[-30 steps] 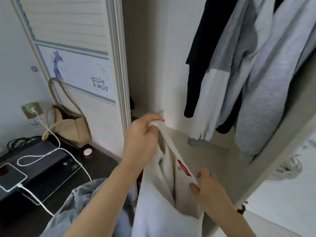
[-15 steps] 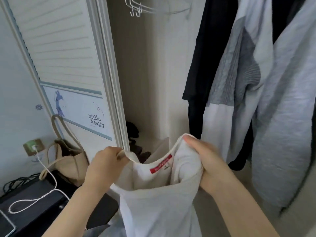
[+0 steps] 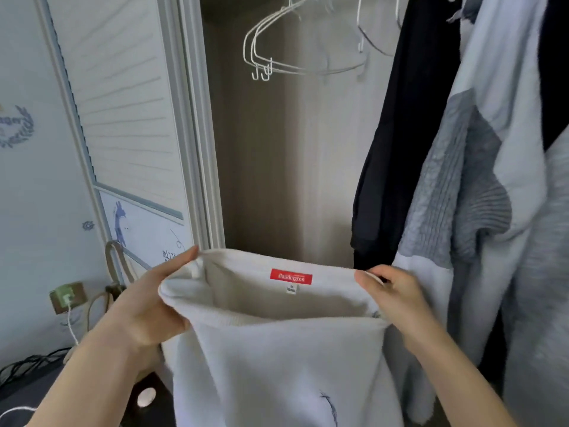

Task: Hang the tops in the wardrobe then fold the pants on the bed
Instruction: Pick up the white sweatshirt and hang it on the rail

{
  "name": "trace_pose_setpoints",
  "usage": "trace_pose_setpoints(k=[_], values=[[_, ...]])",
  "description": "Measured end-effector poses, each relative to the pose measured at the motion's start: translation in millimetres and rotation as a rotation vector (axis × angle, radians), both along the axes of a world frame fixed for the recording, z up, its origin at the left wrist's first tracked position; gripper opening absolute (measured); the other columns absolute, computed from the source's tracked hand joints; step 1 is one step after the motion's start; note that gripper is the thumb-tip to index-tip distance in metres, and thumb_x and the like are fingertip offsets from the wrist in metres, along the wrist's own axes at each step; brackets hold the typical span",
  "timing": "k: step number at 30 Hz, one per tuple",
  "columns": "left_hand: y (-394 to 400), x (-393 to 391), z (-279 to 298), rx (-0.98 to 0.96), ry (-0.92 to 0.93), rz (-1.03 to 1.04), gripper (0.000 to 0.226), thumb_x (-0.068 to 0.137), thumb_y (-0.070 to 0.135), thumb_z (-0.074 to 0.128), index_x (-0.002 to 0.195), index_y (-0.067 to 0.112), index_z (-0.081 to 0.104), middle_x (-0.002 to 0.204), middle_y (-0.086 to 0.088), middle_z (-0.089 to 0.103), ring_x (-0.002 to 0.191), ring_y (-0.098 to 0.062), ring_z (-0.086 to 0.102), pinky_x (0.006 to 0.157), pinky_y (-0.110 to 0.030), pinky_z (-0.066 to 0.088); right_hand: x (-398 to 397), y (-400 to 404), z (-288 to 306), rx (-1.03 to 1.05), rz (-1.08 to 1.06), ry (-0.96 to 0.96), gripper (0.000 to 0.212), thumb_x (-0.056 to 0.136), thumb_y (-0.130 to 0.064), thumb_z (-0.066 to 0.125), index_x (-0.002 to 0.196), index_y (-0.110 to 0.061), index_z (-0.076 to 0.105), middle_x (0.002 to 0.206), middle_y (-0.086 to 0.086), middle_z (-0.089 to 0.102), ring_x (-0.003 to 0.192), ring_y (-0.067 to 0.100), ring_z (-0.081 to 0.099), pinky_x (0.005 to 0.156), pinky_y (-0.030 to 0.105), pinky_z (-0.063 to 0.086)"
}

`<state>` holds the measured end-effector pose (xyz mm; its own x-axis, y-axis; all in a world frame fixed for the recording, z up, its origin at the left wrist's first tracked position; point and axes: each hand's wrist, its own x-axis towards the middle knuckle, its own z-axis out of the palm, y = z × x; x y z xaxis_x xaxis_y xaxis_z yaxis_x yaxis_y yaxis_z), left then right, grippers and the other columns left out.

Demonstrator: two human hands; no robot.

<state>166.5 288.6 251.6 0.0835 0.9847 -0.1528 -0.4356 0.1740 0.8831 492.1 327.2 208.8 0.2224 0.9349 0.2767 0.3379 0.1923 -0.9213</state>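
Hanging step underway: left hand (image 3: 147, 306) and right hand (image 3: 397, 294) each grip the white top (image 3: 277, 365) by its neckline, spread open at 6 o'clock before the wardrobe (image 3: 277, 164). Next, likely free one hand for an empty hanger (image 3: 277, 57) at 12 o'clock.

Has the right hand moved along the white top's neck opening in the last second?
Yes. The right hand has shifted from below the red label to the opening's right edge, stretching the white top wide.

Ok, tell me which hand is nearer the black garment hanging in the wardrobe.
Right. The right hand grips the white top just below the black garment; the left hand holds the opposite end, towards the wardrobe door.
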Motion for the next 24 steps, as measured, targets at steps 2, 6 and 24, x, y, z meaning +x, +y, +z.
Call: trace_pose_setpoints(k=[2,6,24], values=[[12.5,5.5,12.1,0.028,0.029,0.0,0.027,0.074,0.036,0.065,0.067,0.013,0.077,0.065,-0.004,0.066,0.056,-0.015,0.067,0.051,-0.027,0.055,3.3,1.4,-0.5,-0.005,0.002,-0.075,0.021,0.085,-0.02,0.068,0.074,-0.002,0.065,0.059,0.003,0.053,0.057,0.01,0.046,0.051,0.021,0.033],[40.8,18.0,37.3,0.042,0.149,0.057,0.031,0.078,0.04,0.065,0.087,0.011,0.069,0.07,-0.007,0.068,0.061,-0.019,0.068,0.061,-0.034,0.051,-11.2,-3.5,14.7,-0.045,0.137,-0.472,0.021,0.085,-0.023,0.067,0.066,-0.019,0.058,0.044,-0.01,0.047,0.042,0.001,0.04,0.046,0.015,0.03],[114.9,14.9,148.8,0.43,0.789,0.316,0.02,0.086,0.024,0.068,0.089,0.003,0.068,0.088,-0.018,0.07,0.077,-0.029,0.067,0.063,-0.031,0.052,-87.7,57.4,365.1,0.903,-0.614,-1.095,0.027,0.089,-0.009,0.044,0.113,-0.002,0.054,0.119,0.018,0.051,0.115,0.036,0.043,0.094,0.041,0.037]])
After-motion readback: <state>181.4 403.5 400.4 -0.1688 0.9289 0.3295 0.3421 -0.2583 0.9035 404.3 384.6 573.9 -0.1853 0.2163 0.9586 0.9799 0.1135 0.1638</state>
